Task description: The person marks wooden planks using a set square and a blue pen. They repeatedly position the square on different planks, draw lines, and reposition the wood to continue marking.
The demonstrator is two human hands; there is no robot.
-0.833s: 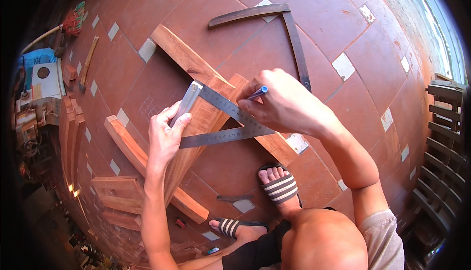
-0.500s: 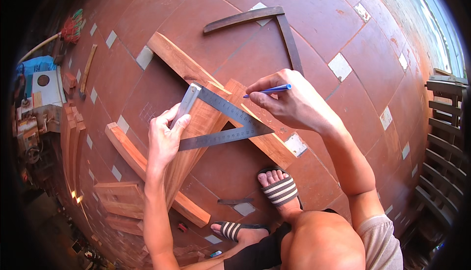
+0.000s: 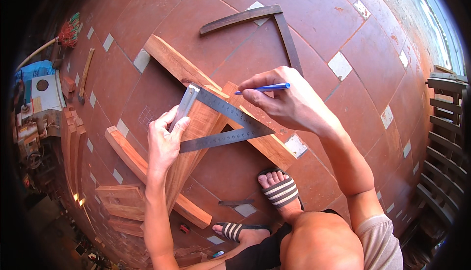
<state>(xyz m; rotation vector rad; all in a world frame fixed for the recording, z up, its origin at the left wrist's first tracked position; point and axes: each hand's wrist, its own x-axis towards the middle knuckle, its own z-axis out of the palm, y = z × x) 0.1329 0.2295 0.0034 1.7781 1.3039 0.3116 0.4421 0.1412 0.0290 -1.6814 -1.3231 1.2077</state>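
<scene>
While the left hand [image 3: 165, 133] grips the pale stock [image 3: 185, 107] of a metal set square [image 3: 226, 108], which reaches rightward across a wooden board [image 3: 201, 122], the right hand [image 3: 282, 95] pinches a blue pen [image 3: 272, 88] near the board's far end; a second beam [image 3: 172, 60] crosses there.

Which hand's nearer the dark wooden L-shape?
Right: the right hand, holding the blue pen, appears beside the lower end of the dark wooden L-shape; the left hand, gripping the metal square, is farther, lower left.
</scene>
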